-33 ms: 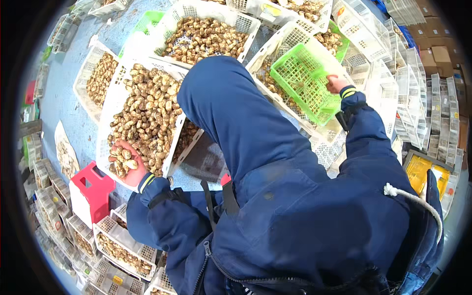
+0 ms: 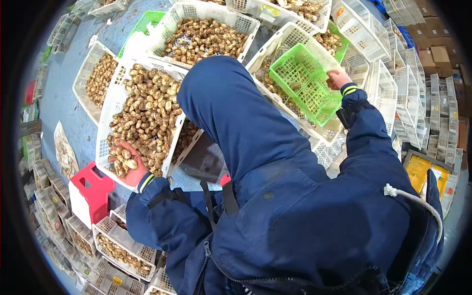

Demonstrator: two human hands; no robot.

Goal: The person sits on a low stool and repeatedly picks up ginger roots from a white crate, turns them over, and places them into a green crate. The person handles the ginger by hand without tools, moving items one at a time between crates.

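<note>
Nothing has shifted since the earlier frame: both hands are held in the same spots and the crates lie as before. Much of the middle is blocked by the person's own dark blue hooded jacket (image 2: 275, 162), behind which parts of the crates are hidden. White slatted plastic crates filled with brown mushrooms are crowded over the blue floor (image 2: 69, 98) – one large white crate of brown mushrooms (image 2: 142, 113) at the left, another at the top, and stacks of white crates (image 2: 432, 113) along the right edge. A red plastic box (image 2: 91, 189) stands just beside the large crate's near corner.

The left hand (image 2: 127, 162), in a red glove, is reached forward into the near corner of the large crate, palm up and cupped around a few brown mushrooms. The right hand (image 2: 338, 78) is stretched out to the right, its bare fingers closed over the far rim of a bright green slatted plastic basket (image 2: 302, 81). That basket is held tilted above a white crate of mushrooms, its open side turned up and towards the person – its long axis runs from upper left down to lower right.
</note>
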